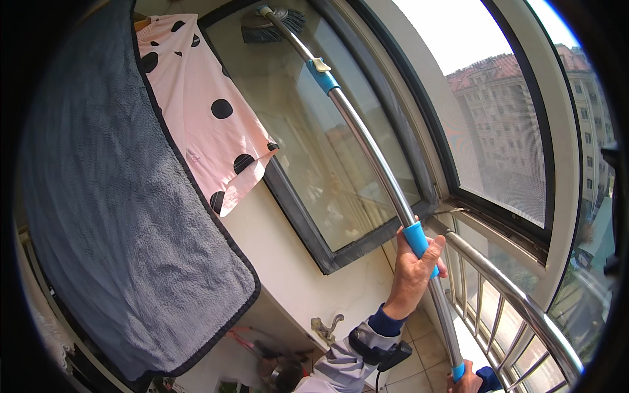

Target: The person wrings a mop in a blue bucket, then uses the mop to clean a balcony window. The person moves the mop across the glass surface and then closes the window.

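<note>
A telescopic pole of shiny metal with blue collars runs up and left across the view. My left hand is wrapped around its blue grip sleeve. Lower down, at the bottom edge, my right hand grips the pole's blue end; part of this hand is cut off. At the far end, a brush head with dark bristles is at the upper part of a window pane in a dark frame. Whether the bristles touch the glass I cannot tell. A blue collar with a cream lever joins the pole's sections.
A grey fleece blanket and a pink cloth with black dots hang at left, the pink one overlapping the window frame. Metal railing and a screened window line the right. A white cabinet and floor tiles lie below.
</note>
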`<state>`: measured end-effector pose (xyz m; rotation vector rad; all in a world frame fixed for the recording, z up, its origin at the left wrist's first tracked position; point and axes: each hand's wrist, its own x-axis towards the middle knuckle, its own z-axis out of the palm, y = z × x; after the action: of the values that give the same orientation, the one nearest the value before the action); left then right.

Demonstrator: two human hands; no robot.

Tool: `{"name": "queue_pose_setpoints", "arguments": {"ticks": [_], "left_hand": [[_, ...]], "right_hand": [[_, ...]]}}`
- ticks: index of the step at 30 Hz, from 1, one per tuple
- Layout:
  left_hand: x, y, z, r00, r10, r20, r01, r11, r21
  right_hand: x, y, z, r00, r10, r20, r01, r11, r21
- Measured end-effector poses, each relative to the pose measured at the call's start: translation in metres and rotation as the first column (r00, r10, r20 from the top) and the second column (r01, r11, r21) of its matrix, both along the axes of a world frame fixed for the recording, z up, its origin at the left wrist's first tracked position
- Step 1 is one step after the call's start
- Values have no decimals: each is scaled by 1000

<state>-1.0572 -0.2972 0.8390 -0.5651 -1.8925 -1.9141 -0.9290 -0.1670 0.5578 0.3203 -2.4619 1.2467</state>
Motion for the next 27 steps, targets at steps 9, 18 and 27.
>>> {"name": "queue_pose_setpoints", "arguments": {"ticks": [9,18,27], "left_hand": [[4,20,-59,998,25,56,-28,998,58],[125,57,-223,785,-238,572,87,957,278],[237,81,-347,431,-396,811,278,913,299]], "right_hand": [[98,73,-98,876,12,481,11,999,-44],[296,206,-229,893,-112,436,20,978,210],[445,292,-318,625,-328,708,203,945,258]]}}
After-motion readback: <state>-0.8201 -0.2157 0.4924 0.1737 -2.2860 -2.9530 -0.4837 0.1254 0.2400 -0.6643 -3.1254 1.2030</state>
